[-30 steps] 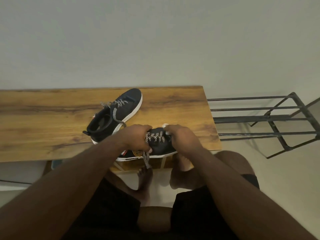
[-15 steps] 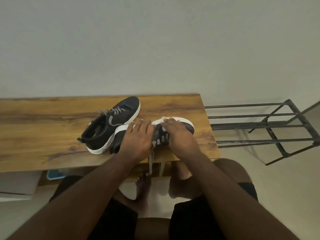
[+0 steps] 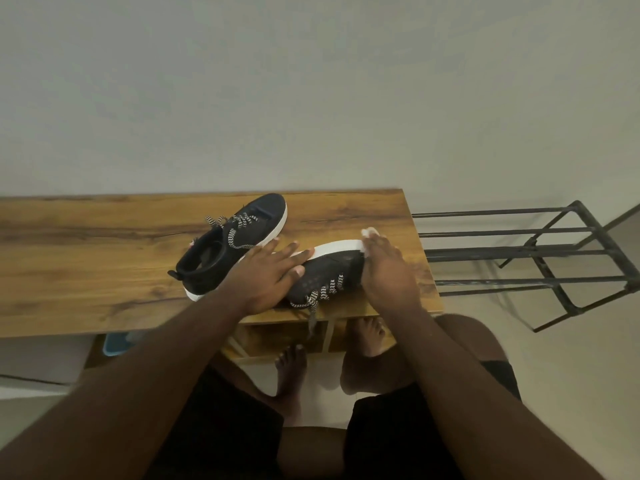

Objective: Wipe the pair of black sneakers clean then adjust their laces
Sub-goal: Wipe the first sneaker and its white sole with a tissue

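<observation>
A left hand (image 3: 273, 275), grip wide, steadies a tipped black sneaker (image 3: 325, 271) near the bench's (image 3: 104, 271) right edge. The right hand (image 3: 384, 271) grips a white wipe (image 3: 370, 233) at its toe.

Probably a home: wooden bench (image 3: 104, 271), metal shoe rack (image 3: 540, 252), bare wall (image 3: 311, 91).

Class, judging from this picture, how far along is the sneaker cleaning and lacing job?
Nothing looks finished. In hand: left hand steadies the near sneaker on its side; right hand rubs a white wipe at its toe. Left: far sneaker, and both loose laces.
</observation>
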